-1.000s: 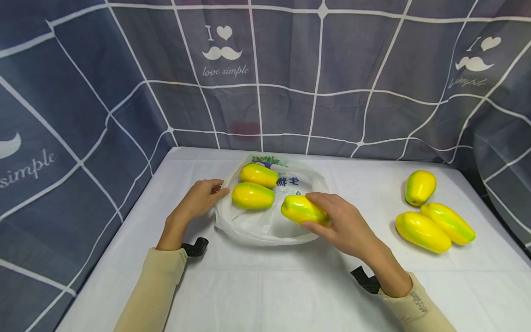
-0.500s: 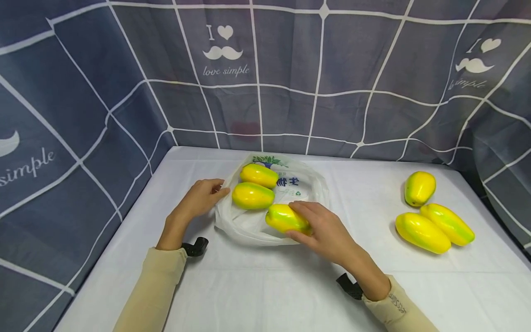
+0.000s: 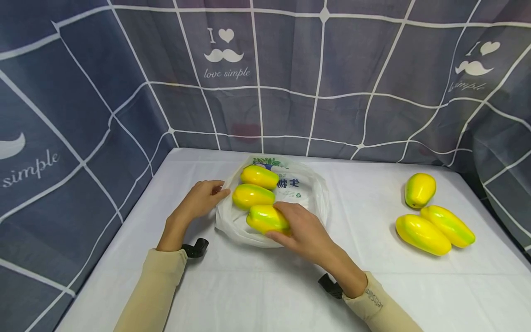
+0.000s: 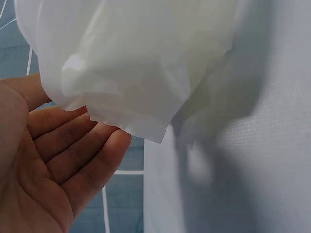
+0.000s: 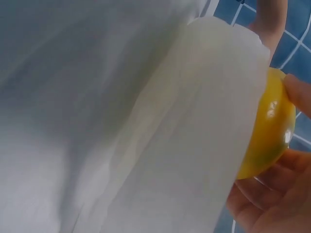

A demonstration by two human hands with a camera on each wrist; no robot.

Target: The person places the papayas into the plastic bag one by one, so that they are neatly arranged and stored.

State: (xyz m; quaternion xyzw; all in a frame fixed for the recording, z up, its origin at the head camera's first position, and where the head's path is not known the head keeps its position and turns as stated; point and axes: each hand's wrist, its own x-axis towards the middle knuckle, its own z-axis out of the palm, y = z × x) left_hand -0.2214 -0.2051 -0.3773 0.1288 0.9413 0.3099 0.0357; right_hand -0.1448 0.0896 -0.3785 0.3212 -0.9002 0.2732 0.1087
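Note:
A white plastic bag (image 3: 318,196) with printed lettering lies with its mouth wide on the table. My left hand (image 3: 201,198) holds its left rim; in the left wrist view the thumb and fingertips go behind the bag's edge (image 4: 126,102). Two yellow-green papayas, a rear one (image 3: 259,177) and a front one (image 3: 253,196), rest inside. My right hand (image 3: 309,235) grips a third papaya (image 3: 266,219) over the front of the bag, close beside the front one. The right wrist view shows this papaya (image 5: 272,126) between thumb and fingers, partly hidden by the bag wall.
On the right of the white-covered table (image 3: 265,295) lie three more papayas: one at the back (image 3: 420,190), one in front (image 3: 423,234) and one beside it (image 3: 448,225). A dark grid-patterned cloth (image 3: 290,115) hangs behind and at both sides.
My right hand has carried its papaya leftward and slightly forward toward me, from the bag's right side to beside the two inside. My left hand has stayed at the rim.

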